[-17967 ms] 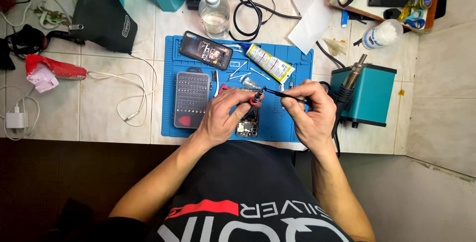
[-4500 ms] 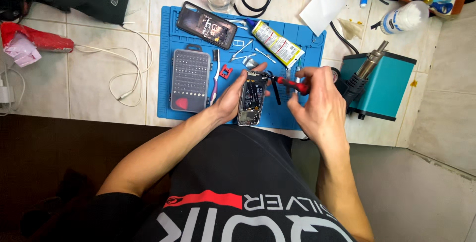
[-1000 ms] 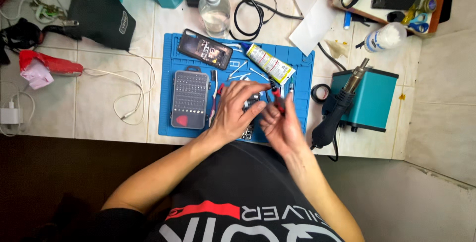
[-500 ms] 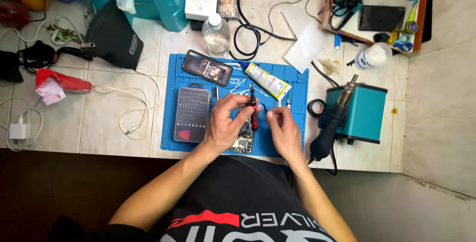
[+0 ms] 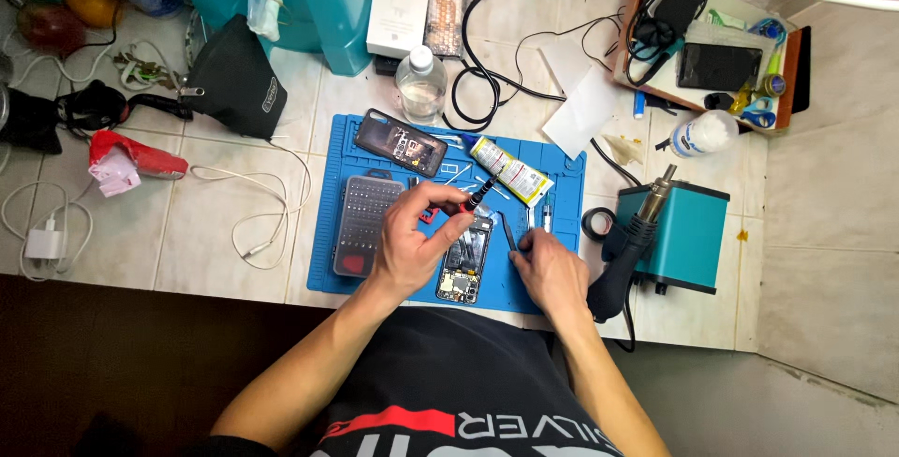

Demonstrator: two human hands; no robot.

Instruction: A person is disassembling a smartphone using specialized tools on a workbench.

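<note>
An opened phone with its insides showing lies on the blue work mat. My left hand is just left of it, partly over its upper end, and grips a black and red screwdriver that points up and right. My right hand rests on the mat to the right of the phone with its fingers curled. Its fingertips are at the lower end of black tweezers. Whether it grips them is unclear.
On the mat are a grey bit case, a second phone and a glue tube. A teal hot air station with its black handpiece stands at the right. A clear bottle, cables, a black pouch and a charger lie around.
My right hand has left the screwdriver and moved down and right to the tweezers. My left hand keeps the screwdriver over the phone's top. The camera has shifted.
</note>
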